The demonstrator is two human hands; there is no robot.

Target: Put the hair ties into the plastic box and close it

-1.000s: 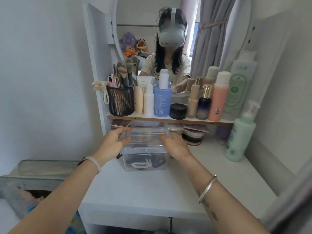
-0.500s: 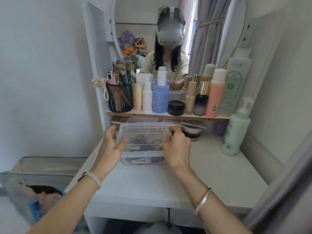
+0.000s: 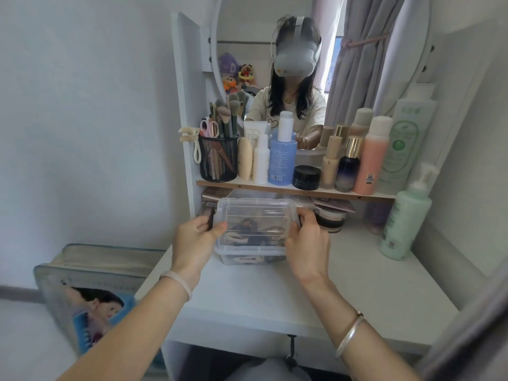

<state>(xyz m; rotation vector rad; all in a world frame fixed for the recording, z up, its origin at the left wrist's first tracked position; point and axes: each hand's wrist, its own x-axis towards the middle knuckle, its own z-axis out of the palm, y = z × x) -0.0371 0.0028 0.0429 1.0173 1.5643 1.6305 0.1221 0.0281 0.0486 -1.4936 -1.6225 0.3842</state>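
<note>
A clear plastic box (image 3: 251, 257) stands on the white dressing table (image 3: 288, 295) under the shelf. Its clear lid (image 3: 257, 213) lies on top of it. Dark and pale hair ties (image 3: 248, 233) show through the lid and the front wall. My left hand (image 3: 193, 243) grips the box's left end, thumb on the lid and fingers at a dark side clasp. My right hand (image 3: 306, 240) holds the right end the same way, fingers curled over the right clasp.
A shelf (image 3: 297, 191) just above the box carries bottles, a black jar and a mesh cup of brushes (image 3: 218, 158). A green pump bottle (image 3: 404, 224) stands at the right. Compacts (image 3: 331, 220) lie behind the box. A zip bag (image 3: 90, 287) leans left of the table.
The lid has come down from tilted up to flat on the box. Both hands slid from the lid's top to the box's two ends, onto the side clasps.
</note>
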